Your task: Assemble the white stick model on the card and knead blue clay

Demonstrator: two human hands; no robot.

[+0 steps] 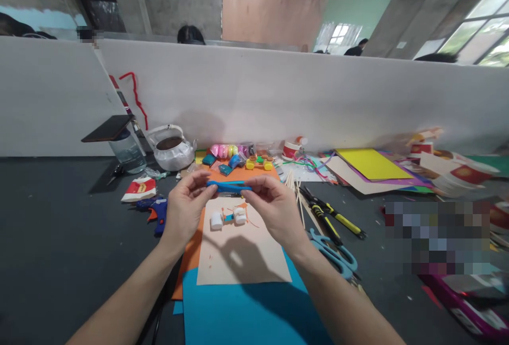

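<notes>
A blue strip (229, 186), perhaps folded paper or clay, stretches level between my two hands above the table. My left hand (189, 202) pinches its left end between thumb and fingers. At the right end, my right hand (270, 204) grips it the same way. Below lies a pale sheet of paper (246, 260), with the shadow of my hands across it. On that sheet sit two white cylinder-shaped pieces (217, 221), joined by a small blue piece (229, 218), with thin orange strips around them. The sheet rests over orange paper (189, 260) and blue paper (238, 313).
Left of my hands lie a blue glue gun (159, 215) and a red-and-white packet (140, 189). Blue-handled scissors (334, 255) and yellow-black pliers (345, 220) lie right. Behind are a white kettle-shaped pot (175, 157), clay packs (233, 151), coloured sheets (369, 165) and a white partition (278, 90).
</notes>
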